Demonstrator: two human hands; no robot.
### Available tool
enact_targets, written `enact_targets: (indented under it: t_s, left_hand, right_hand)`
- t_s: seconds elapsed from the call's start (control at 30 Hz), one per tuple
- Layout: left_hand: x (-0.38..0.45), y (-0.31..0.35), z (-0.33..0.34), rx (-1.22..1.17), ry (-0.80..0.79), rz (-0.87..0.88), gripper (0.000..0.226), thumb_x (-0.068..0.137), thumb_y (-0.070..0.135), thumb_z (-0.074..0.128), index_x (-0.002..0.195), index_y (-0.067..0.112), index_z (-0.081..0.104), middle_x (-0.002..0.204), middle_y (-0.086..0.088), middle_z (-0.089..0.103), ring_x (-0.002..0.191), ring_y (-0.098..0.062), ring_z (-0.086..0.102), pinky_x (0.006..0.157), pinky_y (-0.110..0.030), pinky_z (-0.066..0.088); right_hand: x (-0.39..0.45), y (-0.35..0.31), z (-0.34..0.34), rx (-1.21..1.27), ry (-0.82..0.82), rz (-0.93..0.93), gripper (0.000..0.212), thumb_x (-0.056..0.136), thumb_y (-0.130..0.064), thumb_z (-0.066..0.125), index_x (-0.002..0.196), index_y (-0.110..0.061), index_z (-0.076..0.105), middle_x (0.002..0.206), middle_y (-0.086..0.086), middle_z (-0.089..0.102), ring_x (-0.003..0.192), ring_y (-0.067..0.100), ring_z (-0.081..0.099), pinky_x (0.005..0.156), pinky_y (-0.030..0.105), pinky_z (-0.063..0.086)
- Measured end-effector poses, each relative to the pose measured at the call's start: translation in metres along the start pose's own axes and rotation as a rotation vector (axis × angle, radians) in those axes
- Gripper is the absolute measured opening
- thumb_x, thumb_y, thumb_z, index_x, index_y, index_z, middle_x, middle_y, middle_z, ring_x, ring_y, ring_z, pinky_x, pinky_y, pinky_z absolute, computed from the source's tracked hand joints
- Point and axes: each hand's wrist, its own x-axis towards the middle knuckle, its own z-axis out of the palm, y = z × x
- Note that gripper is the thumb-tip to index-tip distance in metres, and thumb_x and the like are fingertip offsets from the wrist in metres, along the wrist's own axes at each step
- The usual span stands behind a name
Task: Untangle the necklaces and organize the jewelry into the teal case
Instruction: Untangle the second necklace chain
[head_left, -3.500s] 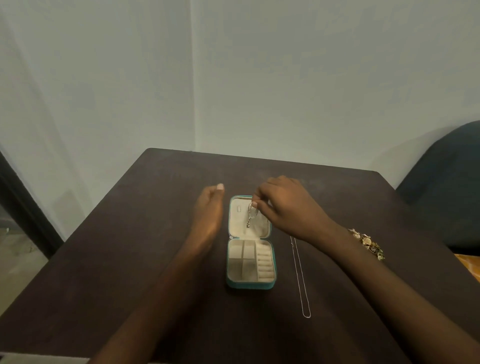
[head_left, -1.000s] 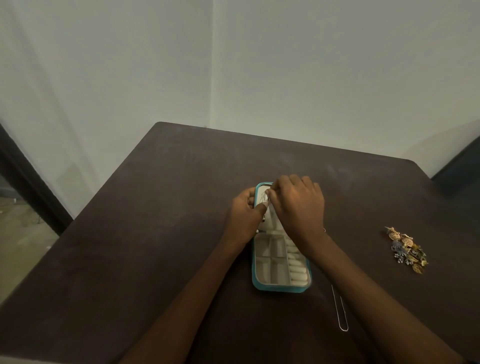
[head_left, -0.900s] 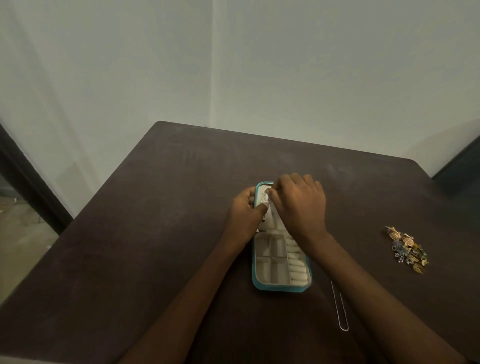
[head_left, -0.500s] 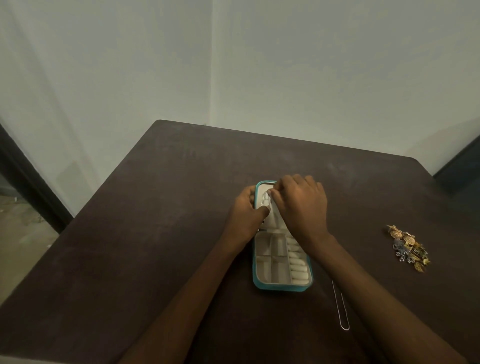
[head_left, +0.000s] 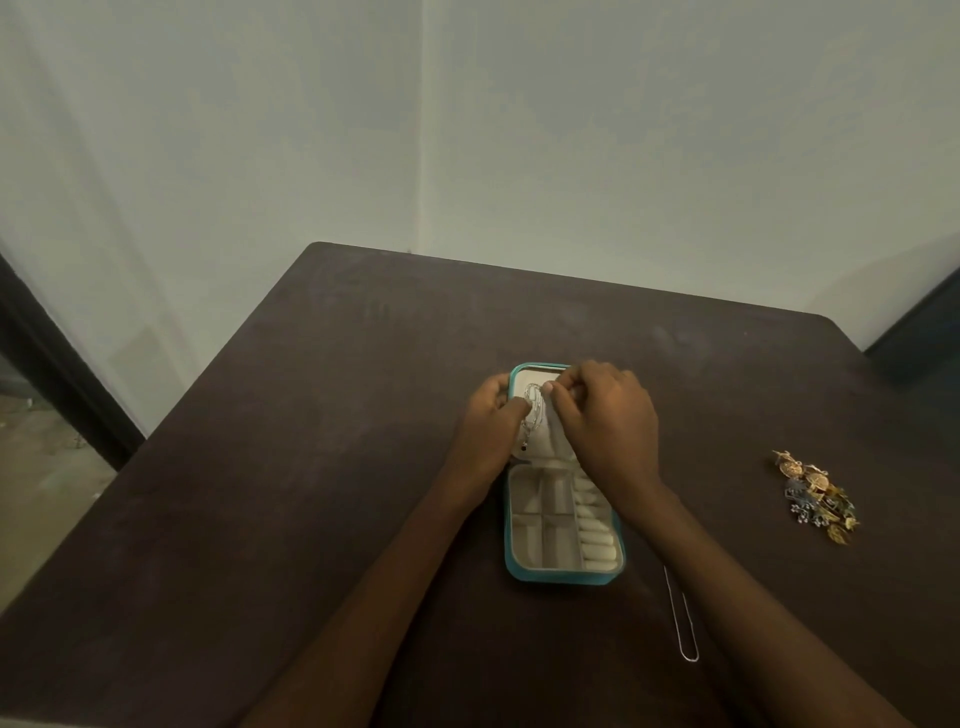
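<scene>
Head camera view, looking down at a dark brown table (head_left: 311, 467) with a dull, faintly smudged top. Nearest, two bare forearms reach in from the bottom edge, which cuts them off. Just right of them a thin silver chain (head_left: 681, 618) lies on the table, folded into a narrow loop whose long axis runs toward and away from the viewer; its far end is hidden under the right forearm.

Between the arms sits the teal case (head_left: 563, 577), open and flat, a rounded rectangle with its long axis also running near to far. The near half has a pale soft lining, square compartments on the left and a row of padded ring rolls on the right.

Over the far half, the lid, both hands meet. The left hand (head_left: 491, 421) curls round the lid's left edge, its thumb pressed on a silver necklace (head_left: 534, 413) bunched against the pale lining. The right hand (head_left: 605, 415) has its fingers curled, the tips pinching the same necklace near the top. A small dark bead hangs at the necklace's lower end. Most of the lid is hidden by the hands.

Well off to the right lies a small heap of gold and silver trinkets (head_left: 815, 496), too small to make out singly. Beyond the table, plain pale walls meet in a corner.
</scene>
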Motion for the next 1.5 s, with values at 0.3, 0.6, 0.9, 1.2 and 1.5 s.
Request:
enact_targets:
  t_s: [0.3,0.6,0.9,1.2,1.5]
  left_hand:
    - [0.001,-0.003,0.001,0.058,0.041,0.05,0.022,0.091,0.009,0.048,0.11,0.009,0.059,0.094,-0.008,0.071,0.081,-0.02,0.069,0.074,-0.04,0.056]
    - [0.006,-0.008,0.0,0.102,0.052,0.057,0.026,0.092,0.005,0.051,0.117,0.008,0.055,0.109,-0.01,0.068,0.095,-0.02,0.067,0.08,-0.038,0.056]
    - [0.006,-0.008,-0.002,0.135,0.026,0.039,0.033,0.089,-0.001,0.051,0.12,0.009,0.052,0.114,-0.009,0.066,0.1,-0.019,0.066,0.083,-0.038,0.056]
    - [0.004,-0.007,-0.001,0.114,0.041,0.043,0.029,0.09,0.002,0.049,0.119,0.007,0.053,0.112,-0.01,0.067,0.098,-0.02,0.066,0.082,-0.038,0.056]
    - [0.002,-0.003,-0.001,0.127,0.004,0.04,0.036,0.087,-0.004,0.05,0.122,0.006,0.05,0.113,-0.009,0.065,0.098,-0.019,0.066,0.071,-0.028,0.056]
  right_hand:
    - [-0.017,0.002,0.002,-0.025,-0.019,-0.075,0.007,0.085,-0.025,0.061,0.085,-0.02,0.065,0.081,-0.004,0.065,0.073,0.017,0.054,0.063,0.033,0.043]
    - [-0.026,0.003,0.008,-0.127,0.001,-0.167,0.012,0.085,-0.022,0.062,0.092,-0.017,0.071,0.078,0.002,0.065,0.071,0.023,0.055,0.061,0.033,0.04]
    - [-0.031,0.002,0.009,-0.097,-0.011,-0.156,0.024,0.085,-0.031,0.05,0.089,-0.019,0.071,0.072,-0.002,0.06,0.067,0.02,0.051,0.059,0.032,0.037]
    - [-0.031,0.004,0.009,-0.05,-0.009,-0.127,0.019,0.084,-0.024,0.058,0.098,-0.018,0.069,0.081,0.001,0.064,0.074,0.022,0.054,0.065,0.031,0.037]
    - [-0.033,0.006,0.004,-0.046,-0.016,-0.137,0.018,0.085,-0.026,0.057,0.093,-0.019,0.071,0.08,-0.001,0.065,0.074,0.019,0.054,0.064,0.028,0.033]
